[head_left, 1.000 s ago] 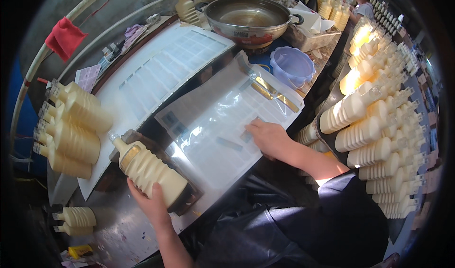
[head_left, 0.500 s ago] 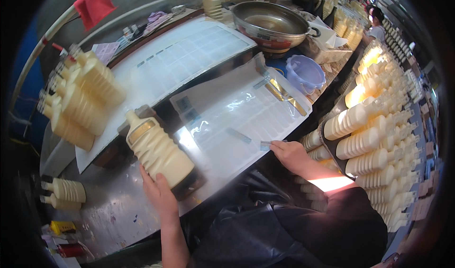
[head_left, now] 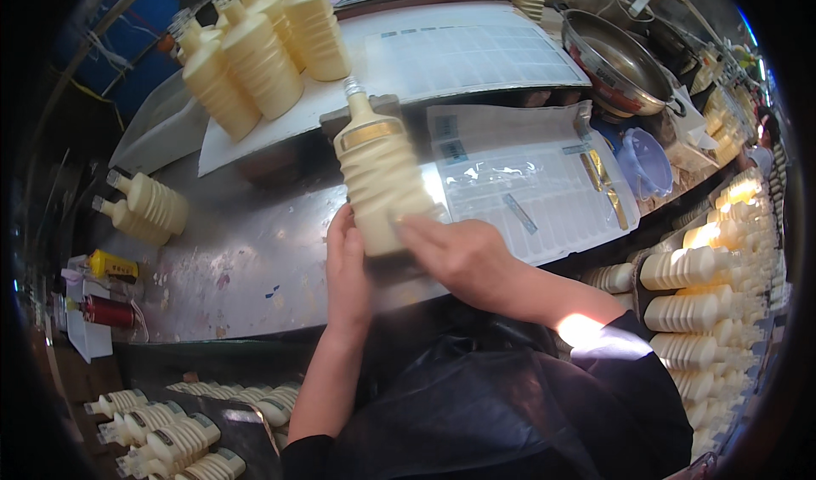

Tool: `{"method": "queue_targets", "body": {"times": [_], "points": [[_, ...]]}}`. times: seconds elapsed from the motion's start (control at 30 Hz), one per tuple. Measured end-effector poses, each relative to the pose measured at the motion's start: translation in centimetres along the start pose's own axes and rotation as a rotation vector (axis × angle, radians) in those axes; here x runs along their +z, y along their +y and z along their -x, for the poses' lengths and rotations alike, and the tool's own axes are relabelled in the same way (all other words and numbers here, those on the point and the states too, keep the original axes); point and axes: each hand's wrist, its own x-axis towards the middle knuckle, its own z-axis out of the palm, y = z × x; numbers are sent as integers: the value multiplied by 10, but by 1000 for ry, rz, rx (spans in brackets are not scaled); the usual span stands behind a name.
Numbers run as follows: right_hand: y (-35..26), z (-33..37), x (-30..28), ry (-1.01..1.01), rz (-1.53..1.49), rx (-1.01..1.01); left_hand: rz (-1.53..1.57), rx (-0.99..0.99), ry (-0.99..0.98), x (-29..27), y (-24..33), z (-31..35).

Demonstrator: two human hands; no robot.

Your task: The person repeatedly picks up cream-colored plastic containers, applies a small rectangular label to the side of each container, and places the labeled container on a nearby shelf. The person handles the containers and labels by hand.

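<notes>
Cream ribbed plastic bottle with gold shoulder band (head_left: pixel 378 170) is over the grey metal counter (head_left: pixel 229 276), neck pointing away. Left hand (head_left: pixel 348 263) is clamped on its lower left edge. Right hand (head_left: pixel 466 259) touches its lower right face; blurred, cannot tell whether fingers pinch. White plastic-covered sheet (head_left: pixel 552 183) lies just right.

Right fingers (head_left: pixel 425 235) off sheet (head_left: pixel 552 187), now at bottle (head_left: pixel 378 174)
</notes>
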Motion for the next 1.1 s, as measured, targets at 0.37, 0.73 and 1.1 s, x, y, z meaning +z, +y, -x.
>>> {"method": "queue_targets", "body": {"times": [0.37,0.73,1.1], "points": [[1,25,21,-11,81,-35,-108,15,100,11,-17,-9],[38,25,52,-103,-935,1019,35,89,57,7,-38,-7],[44,37,75,-53,-1200,1027,27,79,89,8,-40,-7]]}}
